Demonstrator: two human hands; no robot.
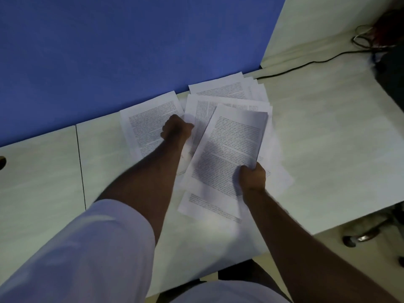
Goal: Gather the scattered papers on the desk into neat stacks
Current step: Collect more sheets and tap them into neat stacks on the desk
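Sleeves (83, 248) fill the near view, both forearms reaching out over the desk (328, 138). Progress: partial. One gathered stack (229, 149) is lifted, tilted, above the loose sheets; the right hand (252, 177) pinches its near corner, thumb on top. Unsorted paper remains: a page (148, 119) by the blue partition (109, 51), a fanned pile (229, 88) behind, more sheets (207, 204) under the stack. The left hand (176, 131) rests on that page's edge, fingers curled (whether it grips a sheet cannot be told). A cable (317, 62) trails far right.
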